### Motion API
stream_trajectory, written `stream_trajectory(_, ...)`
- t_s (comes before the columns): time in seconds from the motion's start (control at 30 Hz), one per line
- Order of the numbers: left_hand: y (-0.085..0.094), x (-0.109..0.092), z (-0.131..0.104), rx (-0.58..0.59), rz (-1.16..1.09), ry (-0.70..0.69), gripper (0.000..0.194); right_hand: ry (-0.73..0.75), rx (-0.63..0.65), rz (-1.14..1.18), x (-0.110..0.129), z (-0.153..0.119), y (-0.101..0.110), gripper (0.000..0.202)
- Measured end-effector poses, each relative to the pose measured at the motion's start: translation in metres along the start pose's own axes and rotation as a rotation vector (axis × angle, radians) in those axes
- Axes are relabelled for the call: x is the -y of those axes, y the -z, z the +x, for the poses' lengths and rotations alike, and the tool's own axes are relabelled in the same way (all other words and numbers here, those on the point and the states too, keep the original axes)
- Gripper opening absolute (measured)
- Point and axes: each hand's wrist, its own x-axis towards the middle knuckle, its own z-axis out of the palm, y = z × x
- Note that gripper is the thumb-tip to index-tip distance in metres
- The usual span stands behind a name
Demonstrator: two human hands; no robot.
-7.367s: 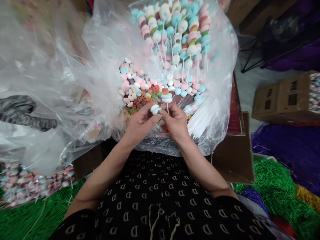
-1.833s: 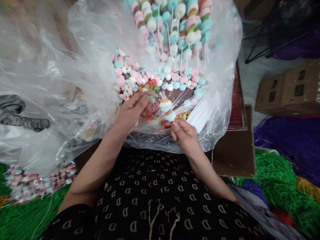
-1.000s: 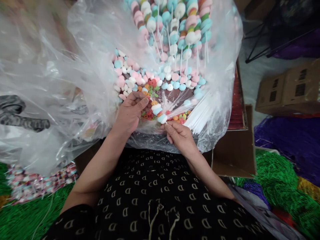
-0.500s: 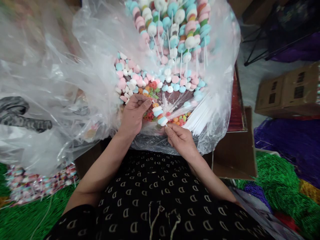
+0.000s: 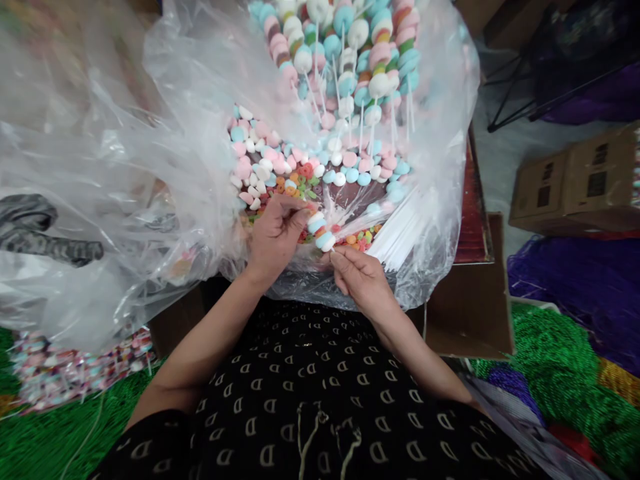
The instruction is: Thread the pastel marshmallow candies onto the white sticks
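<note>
A candy skewer (image 5: 321,232) slants between my hands, strung with white and blue marshmallows and an orange gummy piece. My right hand (image 5: 361,275) pinches its lower end, just below a white marshmallow. At the upper end, the thumb and fingers of my left hand (image 5: 277,235) are closed round the tip, which they largely hide. Loose pink, white and blue marshmallows (image 5: 350,159) lie beyond my hands. Small gummy rings (image 5: 305,175) in red, orange and green are heaped near my left fingers, with more gummy rings beside the right hand.
White sticks (image 5: 395,237) lie bundled to the right on clear plastic sheeting (image 5: 440,220). Several filled skewers (image 5: 345,53) stand at the back. A plastic bag (image 5: 115,167) spreads over the left side. Cardboard boxes (image 5: 575,177) and green shiny strands (image 5: 545,360) are at the right.
My left hand has shifted slightly right and down, its fingertips now closer against the skewer's upper end and covering more of it. The right hand keeps its hold in nearly the same spot.
</note>
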Motion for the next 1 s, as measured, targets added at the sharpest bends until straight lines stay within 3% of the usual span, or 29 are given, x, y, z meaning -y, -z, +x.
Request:
stream_trajectory(0.13, -0.007, -0.006, -0.004, 0.012, -0.169, 0.027, 0.028, 0.037, -0.001, 0.005, -0.005, 0.006, -0.007, 0.050)
stream_trajectory(0.27, -0.022, -0.019, -0.007, -0.067, -0.562, 0.368, 0.032, 0.122, -0.024, 0.004, -0.007, 0.011, -0.012, 0.048)
stream_trajectory(0.33, -0.027, -0.026, -0.006, -0.052, -0.648, 0.534, 0.033, 0.152, -0.018, -0.010, -0.006, 0.013, -0.013, 0.047)
stream_trajectory(0.4, -0.029, -0.031, -0.002, -0.049, -0.659, 0.594, 0.026, 0.186, -0.019, -0.050, -0.005, 0.013, -0.013, 0.045)
stream_trajectory(0.6, -0.033, -0.037, 0.007, -0.116, -0.650, 0.566, 0.032, 0.281, -0.050, -0.195, -0.008, 0.010, -0.017, 0.039)
stream_trajectory(0.8, -0.048, -0.031, -0.006, -0.141, -0.476, 0.512, 0.031, 0.363, -0.108, -0.316, -0.008, 0.009, -0.023, 0.027)
stream_trajectory(1.0, -0.046, -0.022, -0.015, -0.130, -0.345, 0.459, 0.030, 0.361, -0.122, -0.280, -0.010, 0.012, -0.028, 0.026)
